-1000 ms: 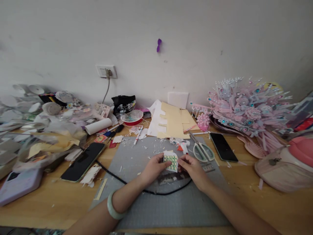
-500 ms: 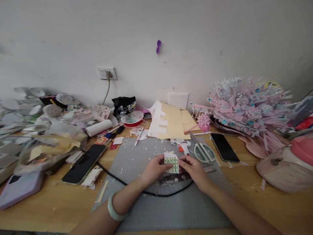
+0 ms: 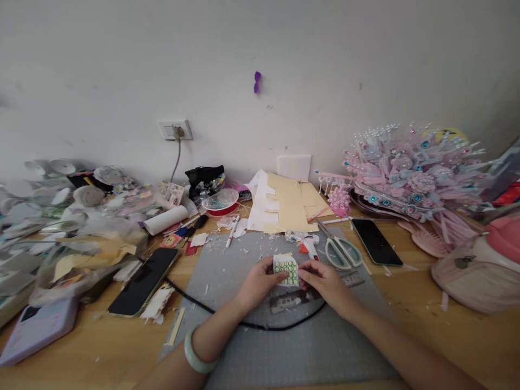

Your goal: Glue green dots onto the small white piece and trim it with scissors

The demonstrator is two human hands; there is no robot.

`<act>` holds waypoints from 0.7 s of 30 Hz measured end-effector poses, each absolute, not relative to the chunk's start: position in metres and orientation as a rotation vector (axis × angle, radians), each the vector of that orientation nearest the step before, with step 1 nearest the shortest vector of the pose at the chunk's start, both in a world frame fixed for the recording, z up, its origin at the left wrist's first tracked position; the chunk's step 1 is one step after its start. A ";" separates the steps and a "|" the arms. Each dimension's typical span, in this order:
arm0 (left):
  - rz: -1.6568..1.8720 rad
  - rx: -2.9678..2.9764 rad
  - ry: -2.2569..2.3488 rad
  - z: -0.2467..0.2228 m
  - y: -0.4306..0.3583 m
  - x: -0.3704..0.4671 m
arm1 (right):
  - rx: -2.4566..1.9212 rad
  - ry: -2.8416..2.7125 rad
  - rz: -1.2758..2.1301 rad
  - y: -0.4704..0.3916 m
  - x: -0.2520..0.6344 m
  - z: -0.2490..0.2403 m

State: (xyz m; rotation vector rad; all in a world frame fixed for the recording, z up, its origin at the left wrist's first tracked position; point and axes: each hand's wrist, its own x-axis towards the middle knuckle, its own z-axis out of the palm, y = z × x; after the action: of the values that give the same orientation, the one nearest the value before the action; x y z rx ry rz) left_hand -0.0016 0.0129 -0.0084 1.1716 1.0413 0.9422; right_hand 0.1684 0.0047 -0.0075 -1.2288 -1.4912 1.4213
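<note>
Between my hands is a small white sheet [image 3: 286, 270] with rows of green-outlined shapes. My left hand [image 3: 260, 281] grips its left side, thumb over the front. At the sheet's right edge my right hand [image 3: 325, 280] is closed, thumb and index finger pinched on the edge. Beneath the hands, a metal ruler [image 3: 288, 301] and a black cable [image 3: 268, 327] lie on the grey cutting mat [image 3: 309, 357]. Just behind the hands rests a white glue gun [image 3: 311, 246], with green-handled scissors [image 3: 343, 253] to its right.
A black phone [image 3: 376, 242] lies right of the scissors, another phone [image 3: 142, 281] at the left. Cream card sheets [image 3: 288, 203] lie behind the mat. Pink beaded ornaments [image 3: 414, 173] are heaped at the right, plastic bags [image 3: 89, 260] at the left.
The view has shifted slightly, and more of the ruler shows under my hands. Both hands still hold the sheet, which is tilted a little differently.
</note>
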 end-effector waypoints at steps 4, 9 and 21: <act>0.952 1.185 1.023 -0.008 0.014 -0.003 | -1.252 -1.554 1.426 0.003 0.168 -0.007; 0.899 1.262 1.098 -0.005 0.015 -0.005 | -1.275 -1.593 1.399 0.001 0.166 -0.004; 0.965 1.501 1.440 -0.005 0.035 -0.033 | -1.386 -1.867 0.857 0.001 0.172 -0.005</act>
State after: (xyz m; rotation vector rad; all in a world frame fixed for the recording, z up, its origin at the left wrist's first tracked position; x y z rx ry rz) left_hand -0.0328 0.0348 -0.0045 1.5014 1.4400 0.9654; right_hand 0.1721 0.0013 -0.0045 -1.3858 -1.8669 0.8575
